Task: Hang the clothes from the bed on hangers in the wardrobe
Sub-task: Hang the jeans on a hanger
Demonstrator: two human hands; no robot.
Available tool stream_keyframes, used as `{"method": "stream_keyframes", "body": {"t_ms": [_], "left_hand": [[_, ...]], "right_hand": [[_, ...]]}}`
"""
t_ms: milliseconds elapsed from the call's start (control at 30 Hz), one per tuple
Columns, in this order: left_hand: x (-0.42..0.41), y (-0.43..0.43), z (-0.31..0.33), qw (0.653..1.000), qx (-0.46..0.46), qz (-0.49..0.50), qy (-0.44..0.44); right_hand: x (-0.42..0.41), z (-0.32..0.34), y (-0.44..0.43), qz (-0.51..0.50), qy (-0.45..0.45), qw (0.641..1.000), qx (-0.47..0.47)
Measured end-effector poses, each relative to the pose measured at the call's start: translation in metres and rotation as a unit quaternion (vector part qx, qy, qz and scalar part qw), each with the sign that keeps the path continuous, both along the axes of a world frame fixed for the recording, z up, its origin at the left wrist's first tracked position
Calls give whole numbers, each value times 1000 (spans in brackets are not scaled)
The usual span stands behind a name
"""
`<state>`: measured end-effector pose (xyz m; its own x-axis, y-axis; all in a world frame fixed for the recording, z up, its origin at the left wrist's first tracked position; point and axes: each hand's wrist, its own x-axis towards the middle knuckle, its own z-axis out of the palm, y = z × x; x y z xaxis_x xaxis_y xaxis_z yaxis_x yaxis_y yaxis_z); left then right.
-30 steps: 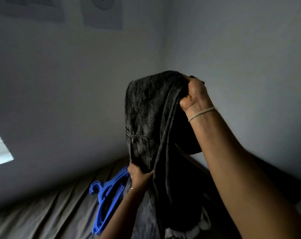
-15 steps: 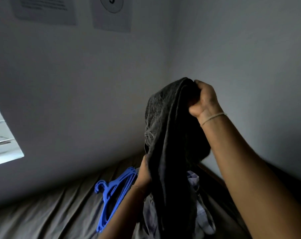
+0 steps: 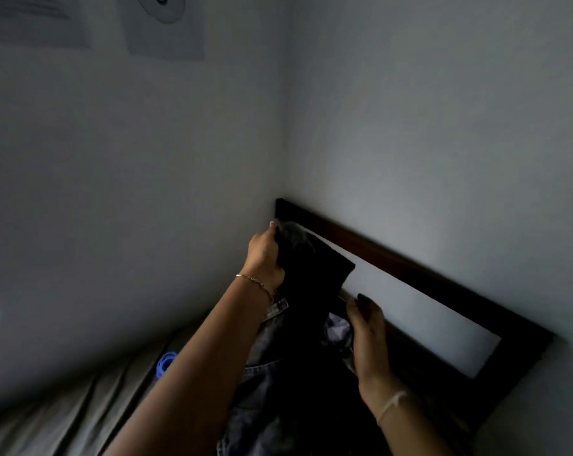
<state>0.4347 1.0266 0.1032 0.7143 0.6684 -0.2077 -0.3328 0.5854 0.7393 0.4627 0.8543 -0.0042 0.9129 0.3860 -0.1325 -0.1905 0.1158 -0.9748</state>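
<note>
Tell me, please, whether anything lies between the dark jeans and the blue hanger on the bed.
Only the person's own left forearm: it crosses in front of the blue hanger, hiding most of it, while the left hand grips the dark jeans up near the headboard. The wardrobe is out of view.

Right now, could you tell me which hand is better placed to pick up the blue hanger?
Probably the right hand: its fingers are straight and hold nothing, while the left hand grips the dark jeans. The blue hanger lies left, though, so it must cross over.
</note>
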Motion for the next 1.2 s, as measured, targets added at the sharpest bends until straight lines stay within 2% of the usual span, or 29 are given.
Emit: {"method": "stream_keyframes", "body": {"t_ms": [67,167,300,367,467,667,800,867,933,1067,1133,1200], "left_hand": [[-4,-1,14,998,-15,-10,-52],[-8,-9,35,997,19,-7,-74],[-10,-25,56,995,42,10,-90],[-11,-36,67,993,45,6,-105],[-12,-52,86,989,61,-9,-135],[-19,-75,126,977,0,-39,-208],[-30,-81,149,971,-16,-53,-231],[-38,-79,158,972,-1,-55,-227],[-45,-73,164,976,17,-49,-214],[-53,-53,164,980,14,-6,-196],[-58,-46,156,983,29,3,-180],[-63,-44,143,988,54,14,-145]], "right_hand": [[-43,-24,-10,-59,-100,993,-16],[-91,-51,-9,-103,-249,954,-131],[-112,-54,5,-96,-356,907,-203],[-109,-48,12,-62,-353,901,-243],[-101,-40,20,-11,-291,911,-293],[-84,-32,22,-83,-254,896,-355],[-66,-12,5,-210,-300,883,-295],[-55,0,-10,-232,-308,894,-229],[-49,18,-31,-226,-292,912,-179],[-40,75,-76,-198,-272,932,-139],[-39,113,-95,-165,-281,940,-104],[-36,152,-107,-138,-306,936,-107]]}}
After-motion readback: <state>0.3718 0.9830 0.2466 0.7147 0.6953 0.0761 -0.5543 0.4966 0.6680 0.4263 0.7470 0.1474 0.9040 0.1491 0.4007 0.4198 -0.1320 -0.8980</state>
